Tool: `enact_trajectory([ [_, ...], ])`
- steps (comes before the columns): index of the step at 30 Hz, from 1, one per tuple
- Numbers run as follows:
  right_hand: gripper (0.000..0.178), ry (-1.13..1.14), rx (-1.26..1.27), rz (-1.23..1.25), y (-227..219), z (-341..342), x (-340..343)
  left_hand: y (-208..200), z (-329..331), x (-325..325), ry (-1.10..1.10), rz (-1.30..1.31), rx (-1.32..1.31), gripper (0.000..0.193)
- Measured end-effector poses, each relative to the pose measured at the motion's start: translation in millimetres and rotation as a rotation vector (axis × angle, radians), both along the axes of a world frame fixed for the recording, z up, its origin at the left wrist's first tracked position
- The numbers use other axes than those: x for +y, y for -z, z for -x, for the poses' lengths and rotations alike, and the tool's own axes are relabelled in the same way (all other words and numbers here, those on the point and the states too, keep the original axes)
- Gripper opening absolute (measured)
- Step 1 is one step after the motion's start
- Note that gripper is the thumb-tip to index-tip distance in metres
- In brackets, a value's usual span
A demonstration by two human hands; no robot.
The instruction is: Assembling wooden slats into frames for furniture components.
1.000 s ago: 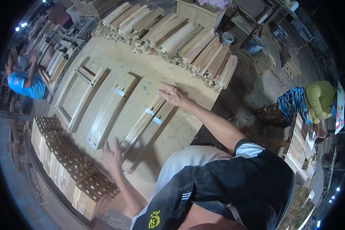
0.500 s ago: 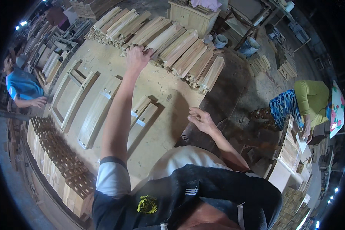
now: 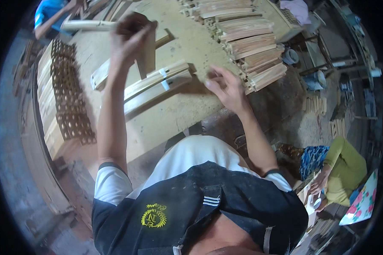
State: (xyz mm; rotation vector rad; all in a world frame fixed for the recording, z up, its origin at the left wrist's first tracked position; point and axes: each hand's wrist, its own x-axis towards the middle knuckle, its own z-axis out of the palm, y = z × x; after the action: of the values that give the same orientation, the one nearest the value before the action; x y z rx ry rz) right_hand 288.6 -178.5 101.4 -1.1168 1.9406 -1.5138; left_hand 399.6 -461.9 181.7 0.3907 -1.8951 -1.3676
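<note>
My left hand [image 3: 130,42] is closed around a short wooden slat [image 3: 147,59], which hangs from it over the table, its lower end tilted down. Just below lie two long wooden rails [image 3: 157,91] side by side, with a pale blue-white patch across them; whether the slat touches them I cannot tell. My right hand [image 3: 230,89] hovers beyond the rails' right ends, fingers loosely bent and apart, with nothing visible in it. Another wooden rail [image 3: 100,76] lies to the left, partly hidden by my left arm.
Stacked wooden slats [image 3: 247,34] line the table's [image 3: 157,131] far right side. A row of holed wooden blocks [image 3: 70,93] runs along the left. A person in blue [image 3: 51,17] stands at the far left; another in green [image 3: 344,170] bends at the right. Buckets [image 3: 315,80] stand beyond.
My left hand has come back from the slat stacks with a slat in it, now over the rails. The view has turned; my right hand stays raised, fingers bent.
</note>
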Motion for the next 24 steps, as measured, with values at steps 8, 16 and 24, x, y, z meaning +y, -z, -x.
enact_trajectory([
  [8, 0.050, -0.600, 0.100, -0.127, 50, 14, -137, 30, -7, 35, -0.057, 0.063, -0.029, 0.020],
  [16, 0.038, -0.636, 0.085, -0.019, 83, 33, -157, 88, 5, 34, -0.320, -0.079, 0.111, 0.029],
  [24, 0.034, -0.810, 0.264, -0.070, 100, 49, -153, 100, 5, 65, -0.427, 0.002, 0.122, 0.023],
])
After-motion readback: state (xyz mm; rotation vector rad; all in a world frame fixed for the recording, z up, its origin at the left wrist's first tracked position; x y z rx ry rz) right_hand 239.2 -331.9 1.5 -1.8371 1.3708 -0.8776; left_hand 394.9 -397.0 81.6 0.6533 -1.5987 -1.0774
